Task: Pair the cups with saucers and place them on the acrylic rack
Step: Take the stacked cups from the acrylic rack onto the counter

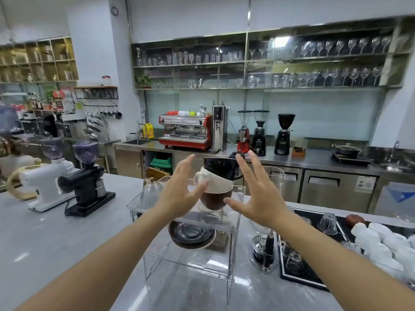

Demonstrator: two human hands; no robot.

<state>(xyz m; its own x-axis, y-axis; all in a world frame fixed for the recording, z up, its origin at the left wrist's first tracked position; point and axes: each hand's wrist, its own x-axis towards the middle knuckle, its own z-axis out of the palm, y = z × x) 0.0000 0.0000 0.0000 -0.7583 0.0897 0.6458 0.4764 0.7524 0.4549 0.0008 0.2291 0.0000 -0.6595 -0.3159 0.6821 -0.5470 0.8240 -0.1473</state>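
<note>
A clear acrylic rack (233, 223) stands on the grey counter in front of me. On its top level three cups are stacked: a brown cup (214, 199) at the bottom, a white cup (215, 181) in it, a black cup (221, 168) tilted on top. Under the top level lies a stack of dark saucers (190, 235). My left hand (179, 191) is spread open at the left of the cup stack, its thumb at the white cup. My right hand (258, 191) is spread open at the right of the stack, holding nothing.
A white grinder (48, 182) and a black grinder (87, 182) stand on the counter at the left. A glass teapot (152, 189) sits behind the rack's left end. At the right are a black tray (301, 274) with upturned glasses, a glass pitcher (275, 178) and stacked white cups (386, 243).
</note>
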